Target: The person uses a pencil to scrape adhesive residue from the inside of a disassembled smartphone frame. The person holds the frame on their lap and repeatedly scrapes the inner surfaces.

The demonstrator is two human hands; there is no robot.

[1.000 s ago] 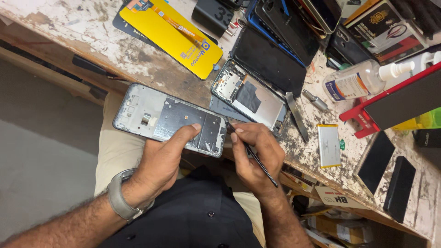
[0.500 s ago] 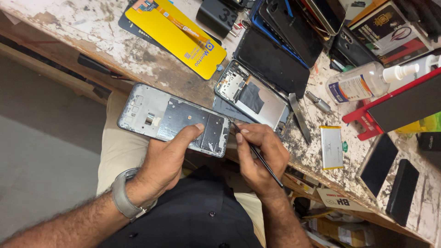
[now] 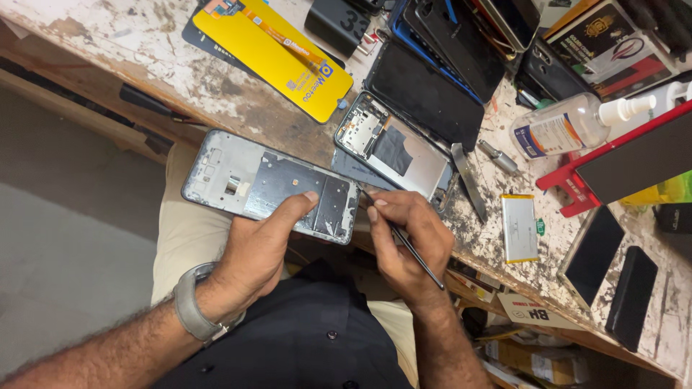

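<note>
- Over the person's lap, at the near edge of the counter (image 3: 216,79), the left hand (image 3: 259,245) holds a grey phone frame (image 3: 270,184) flat, inner side up; its grip is closed on the frame, thumb lying across the top face near the right end and the other fingers hidden beneath.
- Just beside it, the right hand (image 3: 407,238) has its grip closed on a thin dark tool (image 3: 404,241), pinched pen-like, with the tip pointing toward the frame's right end; whether the tip touches the frame cannot be told.
- A grey watch (image 3: 189,306) sits on the left wrist.
- On the worn, paint-flecked counter just beyond the hands lies an opened phone body (image 3: 400,148) with its insides showing, and a dark screen panel (image 3: 425,94) lies next to it.
- Farther left on the counter rests a yellow flat package (image 3: 277,57).
- To the right lie a metal blade (image 3: 467,180), a white battery (image 3: 519,227) and a clear plastic bottle (image 3: 569,126) on its side, with a red stand (image 3: 577,180) near it.
- Two dark phones (image 3: 613,277) lie near the counter's right edge.
</note>
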